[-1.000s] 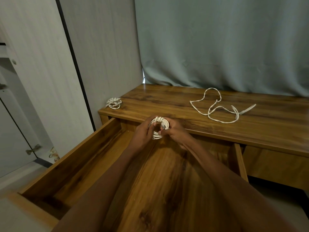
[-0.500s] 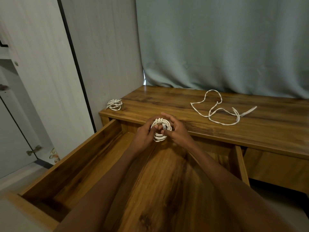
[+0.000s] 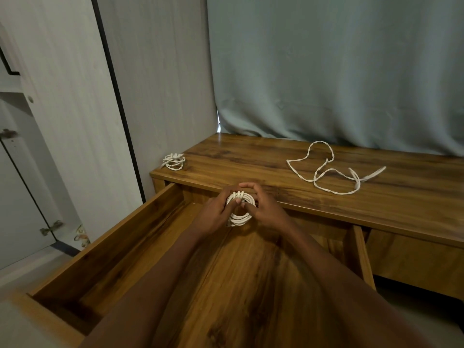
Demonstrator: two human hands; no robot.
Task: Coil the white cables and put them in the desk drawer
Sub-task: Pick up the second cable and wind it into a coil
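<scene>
Hands, left (image 3: 213,214) and right (image 3: 267,212), hold the coil (image 3: 239,209) above the drawer (image 3: 150,222); keep the wrap at 12 o'clock tight, then lower it gently.

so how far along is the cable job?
Done: drawer open, one coiled cable on the desk's left corner, not stowed. In hand: left hand and right hand grip a second coil over the drawer. Left: loose cable uncoiled; nothing visibly in the drawer.

Wooden desk (image 3: 251,159), bundled cable (image 3: 173,161) and loose cable (image 3: 331,169) on top.
</scene>
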